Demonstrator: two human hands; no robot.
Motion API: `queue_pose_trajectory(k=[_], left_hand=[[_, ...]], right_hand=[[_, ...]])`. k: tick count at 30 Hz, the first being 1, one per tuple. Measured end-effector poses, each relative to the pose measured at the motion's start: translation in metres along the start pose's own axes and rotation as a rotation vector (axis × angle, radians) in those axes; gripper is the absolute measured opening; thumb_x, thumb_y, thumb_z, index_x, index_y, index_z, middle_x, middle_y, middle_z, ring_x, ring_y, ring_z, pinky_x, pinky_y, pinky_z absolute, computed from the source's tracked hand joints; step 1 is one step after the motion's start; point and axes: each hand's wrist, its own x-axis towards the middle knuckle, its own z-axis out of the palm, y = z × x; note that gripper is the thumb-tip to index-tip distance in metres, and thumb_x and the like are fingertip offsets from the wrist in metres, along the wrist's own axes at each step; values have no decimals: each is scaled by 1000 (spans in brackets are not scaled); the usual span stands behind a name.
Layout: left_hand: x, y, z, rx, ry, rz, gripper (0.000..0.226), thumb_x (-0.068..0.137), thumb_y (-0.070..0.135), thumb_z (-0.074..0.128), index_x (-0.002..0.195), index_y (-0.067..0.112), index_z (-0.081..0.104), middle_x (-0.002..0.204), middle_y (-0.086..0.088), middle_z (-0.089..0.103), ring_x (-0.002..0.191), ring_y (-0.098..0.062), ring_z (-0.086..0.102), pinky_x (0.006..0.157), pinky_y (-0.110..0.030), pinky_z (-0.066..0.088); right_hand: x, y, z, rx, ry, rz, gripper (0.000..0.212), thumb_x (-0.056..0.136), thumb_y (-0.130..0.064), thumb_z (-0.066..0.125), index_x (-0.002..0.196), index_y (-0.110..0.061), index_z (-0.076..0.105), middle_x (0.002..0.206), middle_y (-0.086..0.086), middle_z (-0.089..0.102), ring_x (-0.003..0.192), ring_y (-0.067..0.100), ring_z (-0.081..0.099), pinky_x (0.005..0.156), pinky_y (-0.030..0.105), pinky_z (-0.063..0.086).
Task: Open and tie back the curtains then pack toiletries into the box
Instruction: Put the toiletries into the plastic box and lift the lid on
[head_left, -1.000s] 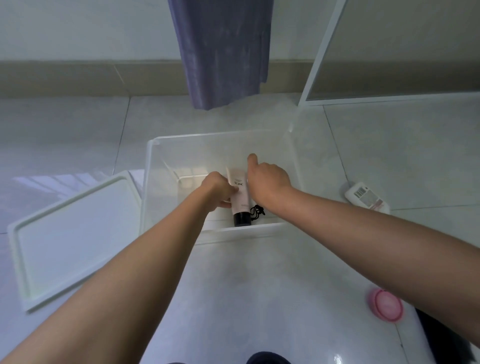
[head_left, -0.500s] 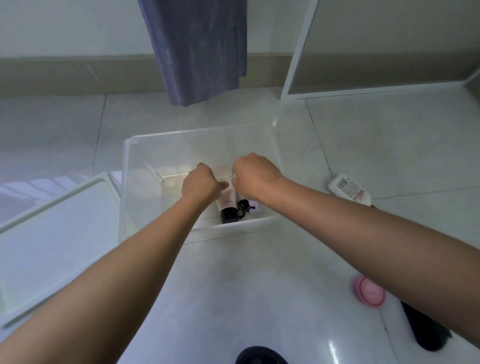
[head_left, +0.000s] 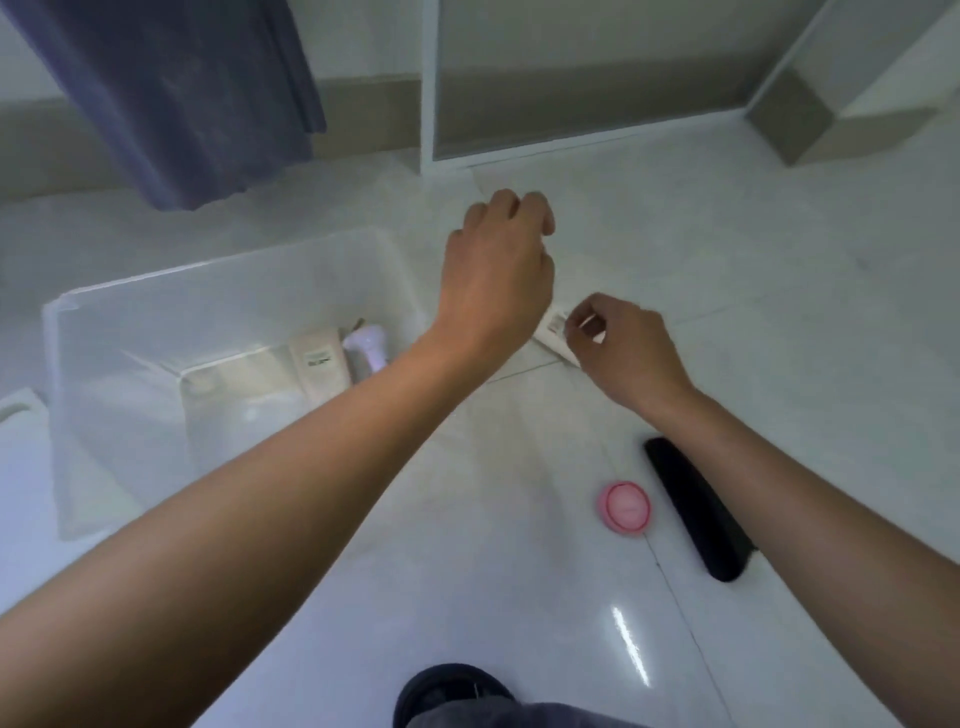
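Right hand (head_left: 623, 348) reaches the white tube (head_left: 555, 328) on the floor beside the box (head_left: 228, 291), fingers curled at it, grip unclear. Left hand (head_left: 493, 270) hovers, loosely curled, empty. Tube looks light, squashy, slick; grab mid-body.

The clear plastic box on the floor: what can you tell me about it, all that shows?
The clear plastic box is a translucent, straight-walled tub standing upright and open on the pale tiled floor, no lid on it. Inside, at its right end, lie a cream tube with a small label and a white bottle beside it. The left forearm crosses above its right corner; neither hand touches it. A purple curtain hangs behind.
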Motion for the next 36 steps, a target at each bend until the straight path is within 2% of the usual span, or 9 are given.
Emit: queue_pose_trajectory(k=[2,8,10,13,19,23,26,32,36], left_hand=[[-4,16,27,24,-129,34,30,84,5,49,111,15,56,112,-5,56,102,-27,50,82,-39,43],[-22,28,104,213,-543,116,46,83,-1,54,126,15,48,127,-4,52,119,-28,41,88,-37,39],[-26,21,122,279,-657,123,58,82,-3,55,135,15,40,140,-5,41,130,-30,33,94,-41,40],[-30,13,140,384,-749,143,64,85,-2,53,142,17,30,151,-6,23,140,-32,18,101,-47,36],[-30,9,153,510,-622,239,73,77,15,70,140,19,33,140,-11,34,125,-33,38,100,-48,36],[-33,4,150,488,-613,212,66,79,13,68,136,16,35,143,-9,33,125,-31,36,96,-45,35],[-30,-4,144,470,-639,175,64,84,17,65,138,15,30,137,-7,46,128,-30,36,103,-46,29],[-40,-6,143,414,-627,-68,75,79,29,69,139,9,28,132,-16,38,114,-29,46,91,-37,39],[-37,12,125,165,-535,-197,80,71,32,76,132,9,30,128,-15,35,108,-29,48,85,-35,42]], right_hand=[[-17,30,3,-112,-88,76,15,87,-31,60,97,-21,62,90,-3,68,85,20,64,71,30,49],[-77,83,20,-362,-466,250,64,75,-62,65,121,-23,42,117,5,50,95,23,58,77,34,51],[-91,89,28,-405,-542,301,78,71,-66,66,128,-24,34,130,9,42,103,27,57,82,37,51],[-101,92,37,-492,-555,281,87,74,-63,66,138,-24,24,136,11,33,104,29,57,76,35,51],[-100,94,39,-427,-577,264,81,78,-49,71,138,-19,25,134,13,33,100,30,58,66,30,42],[-94,95,37,-403,-625,263,79,74,-46,75,133,-20,30,128,10,36,101,28,56,72,31,48],[-86,90,39,-404,-657,243,79,73,-48,76,132,-23,29,125,8,38,101,27,56,80,35,53],[-71,79,47,-420,-641,183,63,79,-43,66,129,-24,32,114,5,39,90,25,57,75,37,55],[-55,79,41,-494,-563,166,63,82,-40,60,136,-27,31,112,7,34,71,22,52,64,32,50]])
